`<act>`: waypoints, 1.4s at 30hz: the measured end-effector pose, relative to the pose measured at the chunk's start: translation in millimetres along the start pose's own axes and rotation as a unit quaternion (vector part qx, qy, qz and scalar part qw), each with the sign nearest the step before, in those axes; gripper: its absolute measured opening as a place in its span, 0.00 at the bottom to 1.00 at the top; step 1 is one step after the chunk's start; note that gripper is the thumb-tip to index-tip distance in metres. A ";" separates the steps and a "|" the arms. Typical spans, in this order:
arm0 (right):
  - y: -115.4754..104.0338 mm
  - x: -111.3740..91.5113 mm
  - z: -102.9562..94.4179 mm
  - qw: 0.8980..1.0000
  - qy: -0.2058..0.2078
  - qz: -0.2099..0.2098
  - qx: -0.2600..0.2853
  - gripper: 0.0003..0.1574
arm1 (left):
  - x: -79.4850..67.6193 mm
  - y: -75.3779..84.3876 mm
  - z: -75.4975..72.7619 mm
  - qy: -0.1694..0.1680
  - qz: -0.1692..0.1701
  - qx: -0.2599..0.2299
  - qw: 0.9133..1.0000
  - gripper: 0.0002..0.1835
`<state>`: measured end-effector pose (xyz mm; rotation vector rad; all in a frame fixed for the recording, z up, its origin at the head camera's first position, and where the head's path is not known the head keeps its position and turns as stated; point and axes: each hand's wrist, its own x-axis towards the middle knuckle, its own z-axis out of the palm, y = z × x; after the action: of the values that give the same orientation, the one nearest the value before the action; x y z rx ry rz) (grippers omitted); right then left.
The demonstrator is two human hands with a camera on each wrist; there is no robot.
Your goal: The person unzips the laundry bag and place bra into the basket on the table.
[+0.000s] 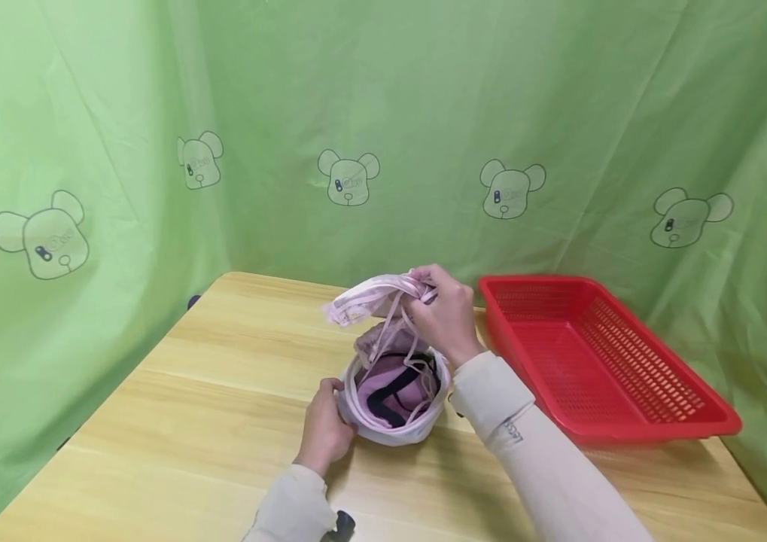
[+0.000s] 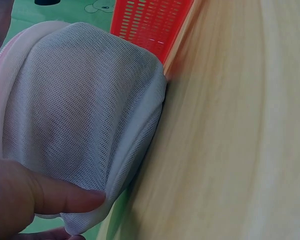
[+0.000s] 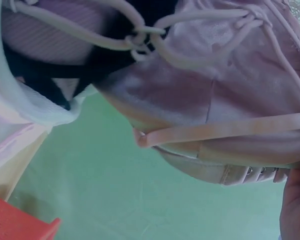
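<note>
A white mesh laundry bag [image 1: 398, 436] stands on the table with its mouth facing up. My left hand [image 1: 325, 427] grips its left side; in the left wrist view the thumb [image 2: 65, 196] lies on the mesh [image 2: 75, 100] near the base. Above the bag, my right hand [image 1: 447, 312] holds a pink satin bra [image 1: 378, 292] by one end, and its straps hang down into the mouth. The right wrist view shows the bra's hook band [image 3: 240, 173] and thin straps close up. Pink and black clothing [image 1: 386, 399] lies inside the bag; its kind is unclear.
To the right on the wooden table [image 1: 207, 406] stands a red plastic basket [image 1: 634, 433] with slotted sides. A green curtain [image 1: 424, 90] with bear outlines hangs behind and around the table. Near my left sleeve is a small dark object [image 1: 341, 525].
</note>
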<state>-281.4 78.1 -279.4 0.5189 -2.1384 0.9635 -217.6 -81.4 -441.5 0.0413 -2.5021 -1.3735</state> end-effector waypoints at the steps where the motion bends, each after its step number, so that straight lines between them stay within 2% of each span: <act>1: -0.9 0.9 -0.3 1.000 0.003 -0.001 0.002 0.12 | -0.3 0.0 -0.1 0.001 0.002 0.003 1.000 0.36; 11: -8.7 10.8 -6.6 0.999 0.031 0.006 0.016 0.12 | -1.5 -2.8 -0.5 0.016 0.027 0.023 0.999 0.35; 17: -9.7 17.3 -12.5 0.999 0.048 0.007 0.024 0.11 | -2.1 -3.2 -0.6 0.017 0.029 0.022 0.999 0.34; 21: -6.6 15.9 -12.4 1.000 0.013 0.024 0.004 0.12 | -1.3 -2.7 -0.9 0.012 0.019 0.017 1.000 0.35; 25: 5.1 7.7 -3.2 0.997 -0.060 0.017 -0.035 0.12 | -0.6 -1.2 -1.3 0.003 0.008 0.013 1.000 0.34; 27: 12.1 2.9 2.6 0.994 -0.097 0.005 -0.042 0.13 | -0.3 -1.1 -1.2 0.002 0.014 0.017 1.000 0.33; 31: 21.6 -5.3 11.2 0.980 -0.194 0.008 -0.036 0.17 | -0.5 -1.6 -0.7 0.000 0.031 0.028 0.999 0.31; 35: 25.0 -11.5 15.9 0.951 -0.306 0.013 -0.048 0.22 | -0.6 -0.8 -1.0 -0.007 0.032 0.036 0.999 0.30; 37: 25.6 -13.8 17.4 0.935 -0.350 -0.004 -0.064 0.30 | -0.4 -0.7 -1.0 -0.011 0.035 0.039 0.999 0.30; 40: 27.5 -17.1 20.0 0.914 -0.390 -0.025 -0.107 0.48 | -0.4 0.1 -1.2 -0.014 0.034 0.031 0.999 0.31; 42: 29.2 -18.8 22.4 0.908 -0.398 -0.033 -0.129 0.52 | -0.5 0.6 -1.8 -0.016 0.032 0.030 0.999 0.31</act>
<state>-296.7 80.7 -317.7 0.9593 -2.8833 0.4296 -216.6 -82.4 -440.2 -0.0495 -2.5481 -1.2839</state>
